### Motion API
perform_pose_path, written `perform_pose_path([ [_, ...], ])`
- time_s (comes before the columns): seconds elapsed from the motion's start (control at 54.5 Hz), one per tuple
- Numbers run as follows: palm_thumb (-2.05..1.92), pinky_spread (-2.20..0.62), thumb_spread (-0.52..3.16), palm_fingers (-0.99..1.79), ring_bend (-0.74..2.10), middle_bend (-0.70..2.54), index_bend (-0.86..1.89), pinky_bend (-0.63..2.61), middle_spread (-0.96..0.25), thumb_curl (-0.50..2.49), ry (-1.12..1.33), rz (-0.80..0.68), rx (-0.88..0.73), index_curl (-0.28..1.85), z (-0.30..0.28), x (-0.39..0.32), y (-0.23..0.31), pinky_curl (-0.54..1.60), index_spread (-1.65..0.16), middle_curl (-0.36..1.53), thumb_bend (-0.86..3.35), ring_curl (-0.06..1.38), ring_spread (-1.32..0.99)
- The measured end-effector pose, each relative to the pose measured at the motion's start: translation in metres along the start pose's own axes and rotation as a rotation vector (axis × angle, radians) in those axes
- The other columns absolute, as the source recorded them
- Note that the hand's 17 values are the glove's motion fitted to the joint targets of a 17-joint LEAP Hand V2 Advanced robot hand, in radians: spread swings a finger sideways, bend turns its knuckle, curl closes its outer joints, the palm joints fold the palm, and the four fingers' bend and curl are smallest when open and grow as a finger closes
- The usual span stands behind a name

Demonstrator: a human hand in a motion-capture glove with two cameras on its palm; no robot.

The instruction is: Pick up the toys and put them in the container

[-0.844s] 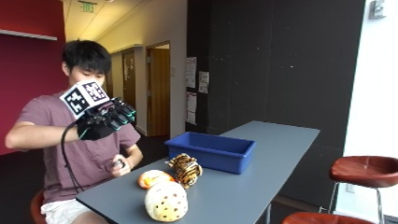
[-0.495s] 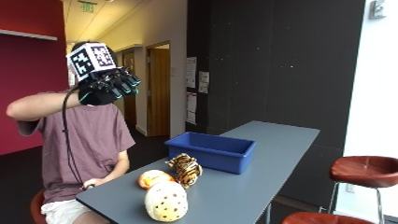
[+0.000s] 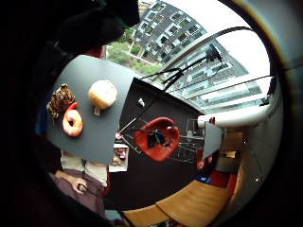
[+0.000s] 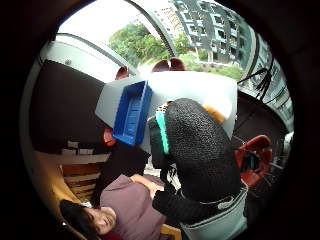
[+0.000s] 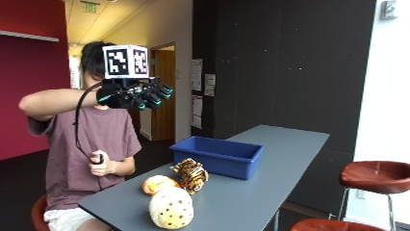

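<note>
Toys lie beside the blue container; red stools nearby.

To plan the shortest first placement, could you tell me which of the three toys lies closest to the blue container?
The striped tiger toy; it sits just in front of the blue container, while the orange toy and spotted cream toy lie farther away.

A: What's the person wearing?
B: Mauve short-sleeved T-shirt, pale shorts.
A: And the right hand?
B: Black knit glove, teal tips on the fingers. Thumb-side palm view shows the coarse black knit up close, a teal strip along one finger, white plastic at the edge.
A: Other hand?
B: Ungloved.
</note>
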State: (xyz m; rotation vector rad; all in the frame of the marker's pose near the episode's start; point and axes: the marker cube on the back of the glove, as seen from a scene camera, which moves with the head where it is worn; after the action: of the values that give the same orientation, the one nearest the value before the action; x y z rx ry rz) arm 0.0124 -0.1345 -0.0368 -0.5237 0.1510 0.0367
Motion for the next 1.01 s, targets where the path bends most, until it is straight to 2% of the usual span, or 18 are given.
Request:
perform_pose_path([
  [0.33,-0.11,0.03,1.32,-0.27,0.47,0.14,0.05,0.88,0.02,0.11,-0.046,0.034,-0.208,0.14,0.086,0.022,-0.064,0.35,-0.19,0.29,-0.07,0.23,-0.02],
  [0.477,-0.11,0.04,1.26,-0.3,0.43,0.11,0.05,0.92,0.03,0.12,-0.088,0.085,-0.328,0.13,0.157,0.036,-0.09,0.36,-0.2,0.26,-0.07,0.23,0.01],
  [0.697,-0.07,0.07,1.15,-0.32,0.36,0.06,0.06,1.05,0.04,0.16,-0.077,0.1,-0.512,0.12,0.265,0.032,-0.095,0.39,-0.23,0.2,-0.06,0.23,0.05],
  [0.789,-0.03,0.07,1.12,-0.28,0.35,0.05,0.09,1.12,0.05,0.18,-0.068,0.075,-0.456,0.13,0.293,0.027,-0.091,0.41,-0.25,0.18,-0.03,0.23,0.06],
  [0.844,0.11,0.05,1.18,-0.01,0.5,0.06,0.19,1.11,0.04,0.22,-0.069,0.061,-0.369,0.16,0.296,0.024,-0.092,0.4,-0.27,0.16,0.04,0.27,0.05],
  [0.862,0.05,0.05,1.15,-0.22,0.41,0.05,0.14,1.15,0.04,0.22,-0.066,0.056,-0.343,0.16,0.296,0.024,-0.093,0.41,-0.26,0.15,0.0,0.24,0.06],
  [0.899,0.19,0.02,1.21,0.14,0.6,0.13,0.24,1.08,0.03,0.26,-0.059,0.052,-0.303,0.19,0.296,0.022,-0.093,0.39,-0.27,0.16,0.08,0.3,0.02],
  [0.917,0.19,0.02,1.22,0.11,0.62,0.1,0.22,1.08,0.03,0.26,-0.055,0.053,-0.285,0.18,0.296,0.022,-0.093,0.38,-0.27,0.15,0.08,0.29,0.02],
  [0.935,0.24,-0.02,1.24,0.26,0.71,0.16,0.24,1.06,0.03,0.28,-0.051,0.056,-0.264,0.2,0.297,0.021,-0.094,0.38,-0.27,0.16,0.1,0.32,-0.02],
  [0.99,0.28,-0.07,1.28,0.34,0.78,0.18,0.24,1.03,0.01,0.3,-0.04,0.07,-0.182,0.21,0.297,0.018,-0.095,0.36,-0.27,0.17,0.12,0.33,-0.08],
  [1.009,0.33,-0.12,1.3,0.55,0.87,0.28,0.23,1.03,-0.01,0.32,-0.036,0.073,-0.152,0.21,0.297,0.018,-0.097,0.36,-0.27,0.2,0.16,0.37,-0.12],
])
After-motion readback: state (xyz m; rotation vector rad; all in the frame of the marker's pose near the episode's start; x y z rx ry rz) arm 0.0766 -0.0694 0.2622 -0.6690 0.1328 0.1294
